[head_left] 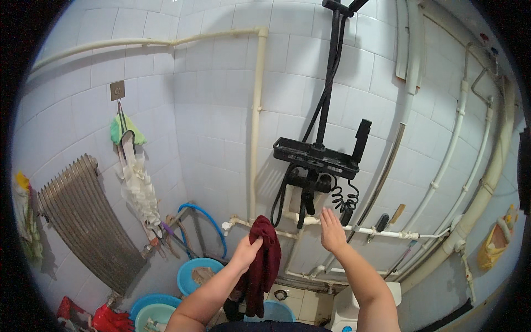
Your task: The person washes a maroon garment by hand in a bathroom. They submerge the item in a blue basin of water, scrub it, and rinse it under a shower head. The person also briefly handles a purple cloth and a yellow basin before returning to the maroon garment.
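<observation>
A dark red cloth hangs in folds from my left hand, whose fingers are closed round its upper part. The kind of garment, if it is one, cannot be made out. My right hand is raised with nothing in it, its fingers stretched out and held side by side. Just above that hand is the black shower mixer on the tiled wall. Below the cloth, a light blue basin shows in part, and my body hides the rest.
A black shower shelf juts from the wall above a coiled hose. At the left are a ribbed radiator, a blue basin with cloth and more basins. A white appliance or fixture stands by my right forearm.
</observation>
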The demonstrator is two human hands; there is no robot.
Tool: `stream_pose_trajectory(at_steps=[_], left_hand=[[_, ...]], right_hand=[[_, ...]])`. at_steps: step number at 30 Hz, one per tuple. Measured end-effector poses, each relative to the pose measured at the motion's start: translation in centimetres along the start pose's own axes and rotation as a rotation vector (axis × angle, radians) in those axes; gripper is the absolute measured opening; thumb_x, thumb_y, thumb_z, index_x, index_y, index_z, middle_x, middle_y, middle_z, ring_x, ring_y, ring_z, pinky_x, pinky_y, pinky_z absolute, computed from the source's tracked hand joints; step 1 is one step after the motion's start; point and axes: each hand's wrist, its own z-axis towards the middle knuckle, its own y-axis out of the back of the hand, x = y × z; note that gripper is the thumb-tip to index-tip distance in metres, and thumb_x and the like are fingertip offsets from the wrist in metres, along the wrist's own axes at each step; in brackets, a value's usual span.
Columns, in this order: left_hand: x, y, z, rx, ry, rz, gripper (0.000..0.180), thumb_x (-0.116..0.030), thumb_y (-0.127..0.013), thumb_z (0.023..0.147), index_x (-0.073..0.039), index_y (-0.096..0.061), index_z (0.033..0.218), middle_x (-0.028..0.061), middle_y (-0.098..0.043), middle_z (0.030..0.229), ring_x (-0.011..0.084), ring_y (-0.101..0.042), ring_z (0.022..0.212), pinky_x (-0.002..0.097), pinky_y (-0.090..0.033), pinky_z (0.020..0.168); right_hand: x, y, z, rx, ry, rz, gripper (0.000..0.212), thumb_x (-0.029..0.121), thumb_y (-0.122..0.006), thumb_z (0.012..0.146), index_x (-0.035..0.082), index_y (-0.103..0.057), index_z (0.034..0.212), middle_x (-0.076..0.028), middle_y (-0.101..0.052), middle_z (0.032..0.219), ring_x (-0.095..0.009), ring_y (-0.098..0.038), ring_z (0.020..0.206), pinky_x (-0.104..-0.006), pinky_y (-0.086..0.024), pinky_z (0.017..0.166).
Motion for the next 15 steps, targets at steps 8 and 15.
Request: stream_pose_trajectory(at_steps=[8,15], left_hand=[[-0.5,-1.2,0.0,0.043,0.017,0.006,0.024,-0.014,-0.048,0.093,-0.002,-0.053,0.113,0.003,-0.058,0.105,0.0126,-0.052,0.095,0.0291,-0.041,0.086],[-0.3,-1.0,0.7,0.081,-0.037,0.064,0.027,-0.013,-0.048,0.093,-0.002,-0.05,0.117,0.0047,-0.057,0.109,0.0162,-0.053,0.098,0.0314,-0.042,0.086]], right_hand=[[-2.2,-3.2,-2.9,0.713,0.033,0.278,0.067,0.041,-0.058,0.081,0.006,-0.037,0.134,-0.021,-0.026,0.143,-0.037,-0.032,0.128,-0.043,-0.029,0.105],[0.1,3.7,-0.7,0.948,0.04,0.566,0.066,0.046,-0.051,0.087,0.011,-0.03,0.139,-0.019,-0.043,0.133,-0.032,-0.043,0.122,-0.0352,-0.035,0.101]])
